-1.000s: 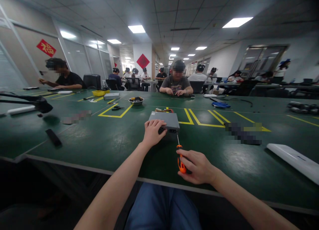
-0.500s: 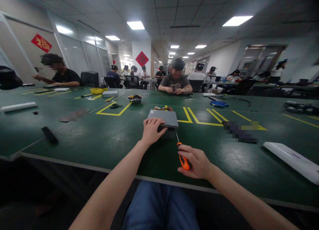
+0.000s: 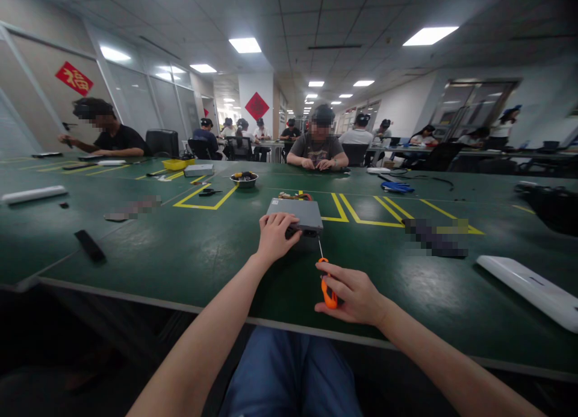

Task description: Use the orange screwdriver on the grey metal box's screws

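The right hand [image 3: 357, 294] holds an orange screwdriver [image 3: 331, 300], its handle now slightly less slanted, likely from turning, its tip at the near right corner of a gray metal box [image 3: 307, 210] that the left hand [image 3: 273, 236] grips on the green table [image 3: 212, 257].

Left grip [image 3: 276, 234] hides part of gray box [image 3: 301, 212]; tip of screwdriver [image 3: 329, 297] indistinct

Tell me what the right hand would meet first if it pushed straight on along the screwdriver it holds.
Likely the grey box: the screwdriver in the right hand points toward its near right corner. Whether the tip touches is too small to tell.
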Demonstrator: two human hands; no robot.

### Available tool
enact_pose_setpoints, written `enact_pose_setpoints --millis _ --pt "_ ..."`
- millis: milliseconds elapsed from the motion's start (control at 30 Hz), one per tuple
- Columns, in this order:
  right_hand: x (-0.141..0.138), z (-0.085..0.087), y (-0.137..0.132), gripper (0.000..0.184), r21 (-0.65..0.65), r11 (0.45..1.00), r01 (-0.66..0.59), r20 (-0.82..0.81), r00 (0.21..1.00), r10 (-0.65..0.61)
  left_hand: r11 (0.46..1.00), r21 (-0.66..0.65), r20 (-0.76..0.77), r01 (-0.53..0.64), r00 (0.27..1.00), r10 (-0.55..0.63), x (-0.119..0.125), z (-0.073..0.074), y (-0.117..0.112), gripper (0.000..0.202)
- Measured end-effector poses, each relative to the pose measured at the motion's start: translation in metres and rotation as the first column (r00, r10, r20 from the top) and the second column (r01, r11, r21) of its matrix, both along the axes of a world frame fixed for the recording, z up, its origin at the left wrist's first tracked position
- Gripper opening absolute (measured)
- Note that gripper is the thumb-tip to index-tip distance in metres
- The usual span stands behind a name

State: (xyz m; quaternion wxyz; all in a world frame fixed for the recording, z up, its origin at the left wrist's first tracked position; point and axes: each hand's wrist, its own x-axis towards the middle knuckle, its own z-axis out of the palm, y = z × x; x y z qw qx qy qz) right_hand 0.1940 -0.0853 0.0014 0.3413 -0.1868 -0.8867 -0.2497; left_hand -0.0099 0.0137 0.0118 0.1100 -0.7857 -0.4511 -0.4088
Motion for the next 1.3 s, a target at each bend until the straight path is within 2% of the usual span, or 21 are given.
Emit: enact_pose_setpoints --millis 67,167,300,400,500,700,900,1067,1200,1300 --pt "0.001 -0.002 0.001 0.04 -0.058 0.998 -0.019 -0.021 1.0 0.018 1.0 0.001 0.003 0.003 1.0 -0.003 0.0 0.0 0.0 0.025" --pt "0.003 -0.003 0.001 0.044 -0.112 0.994 -0.019 0.038 0.999 0.023 1.0 -0.005 0.004 0.001 1.0 -0.001 0.001 0.0 0.0 0.025" --pt "0.003 0.0 -0.001 0.039 -0.057 0.998 0.004 0.124 0.992 0.003 1.0 -0.001 0.006 0.007 1.0 -0.007 0.001 0.0 0.0 0.025" --pt "0.003 0.002 -0.002 0.038 -0.031 0.997 -0.069 0.123 0.99 0.073 1.0 0.004 0.011 0.011 1.0 -0.011 0.001 -0.001 0.0 0.025" --pt "0.002 0.002 -0.002 0.038 -0.068 0.992 -0.108 0.147 0.982 0.117 1.0 0.001 0.013 0.006 1.0 -0.006 0.001 -0.001 0.0 0.024" --pt "-0.001 0.0 0.002 0.039 -0.206 0.977 -0.05 0.2 0.975 0.092 1.0 -0.008 0.014 0.005 1.0 -0.005 0.002 0.0 -0.001 0.025" --pt "-0.002 0.0 0.002 0.038 -0.257 0.966 -0.004 0.228 0.972 0.064 1.0 -0.013 0.011 -0.006 1.0 0.006 0.001 0.0 -0.001 0.025" --pt "-0.003 0.002 0.001 0.038 -0.217 0.976 0.002 0.23 0.972 0.049 1.0 -0.017 0.008 -0.008 1.0 0.008 0.001 0.0 -0.002 0.027" --pt "-0.009 0.002 0.004 0.039 -0.101 0.995 -0.002 0.2 0.979 0.023 1.0 -0.005 -0.003 0.007 1.0 -0.007 0.001 0.002 -0.003 0.025" --pt "-0.018 0.002 0.006 0.032 -0.047 0.998 -0.036 0.144 0.989 0.042 1.0 0.012 -0.026 0.024 0.999 -0.024 0.001 0.003 -0.004 0.02"
